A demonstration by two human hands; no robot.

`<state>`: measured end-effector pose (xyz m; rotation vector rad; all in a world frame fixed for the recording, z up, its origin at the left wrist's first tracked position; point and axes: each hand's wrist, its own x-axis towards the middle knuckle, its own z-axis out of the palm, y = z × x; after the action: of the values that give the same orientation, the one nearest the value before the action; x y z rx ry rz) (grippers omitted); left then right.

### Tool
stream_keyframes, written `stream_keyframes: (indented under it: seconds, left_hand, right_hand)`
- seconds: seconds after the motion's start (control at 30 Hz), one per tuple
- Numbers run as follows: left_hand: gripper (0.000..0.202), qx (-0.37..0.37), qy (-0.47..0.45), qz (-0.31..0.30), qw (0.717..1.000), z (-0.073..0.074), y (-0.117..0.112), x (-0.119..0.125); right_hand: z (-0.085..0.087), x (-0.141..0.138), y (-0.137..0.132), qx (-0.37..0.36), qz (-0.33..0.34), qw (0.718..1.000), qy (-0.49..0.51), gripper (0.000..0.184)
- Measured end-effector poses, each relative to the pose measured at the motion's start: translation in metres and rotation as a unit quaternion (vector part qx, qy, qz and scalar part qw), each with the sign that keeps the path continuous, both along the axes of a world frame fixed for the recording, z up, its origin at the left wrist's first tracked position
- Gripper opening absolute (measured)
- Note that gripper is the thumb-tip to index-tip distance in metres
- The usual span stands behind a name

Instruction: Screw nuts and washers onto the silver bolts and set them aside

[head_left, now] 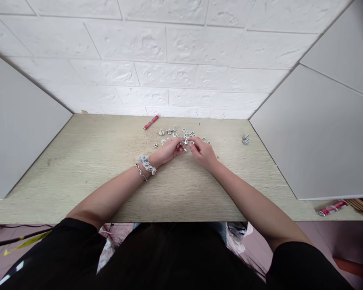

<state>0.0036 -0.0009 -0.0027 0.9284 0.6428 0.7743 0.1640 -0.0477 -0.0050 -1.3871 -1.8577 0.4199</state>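
Note:
Near the middle of the table, my left hand point(172, 149) is closed, with its fingers pinching a small silver bolt point(185, 139). My right hand point(203, 153) comes in from the right with its thumb and index finger curled at the bolt; the fingertips partly hide the hardware there, and whether a nut or washer is on it is too small to tell. Just beyond the hands stand several bolts point(169, 131), heads down. Washers point(184, 130) and nuts point(203, 138) lie scattered around. One loose nut point(155, 145) sits left of my left hand.
A red tube-shaped marker point(151, 122) lies toward the wall point(181, 74). A small cluster of bolts point(246, 139) rests at the right. Grey panels point(326, 141) flank the table point(175, 193). Another red tube point(331, 208) is at the front right edge.

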Motion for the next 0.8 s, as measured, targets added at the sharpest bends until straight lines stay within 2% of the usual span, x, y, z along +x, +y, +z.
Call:
stream_keyframes:
  seconds: [0.2,0.4,0.5,0.57,0.63,0.8]
  left_hand:
    - [0.017,-0.010,0.001,0.004,1.000,-0.002,0.001,0.000]
    - [0.017,-0.011,0.014,0.004,1.000,0.005,-0.003,0.002]
    - [0.019,-0.018,0.020,0.008,1.000,0.009,-0.005,0.003]
    - [0.021,-0.021,0.021,0.013,0.999,0.010,-0.006,0.003]
    - [0.022,-0.023,0.021,0.013,0.999,0.010,-0.006,0.003]
    - [0.023,-0.015,0.015,0.004,1.000,0.007,-0.004,0.002]
  right_hand:
    - [-0.004,-0.001,0.003,-0.010,0.022,1.000,-0.012,0.031]
    - [-0.003,0.000,0.004,-0.021,0.002,1.000,-0.018,0.028]
    - [0.000,0.001,0.002,-0.045,-0.033,0.998,-0.033,0.053]
    - [0.002,0.002,0.001,-0.054,-0.043,0.997,-0.036,0.060]
    - [0.003,0.002,0.000,-0.047,-0.041,0.998,-0.033,0.058]
    - [0.002,0.001,0.000,-0.034,-0.017,0.999,-0.022,0.035]
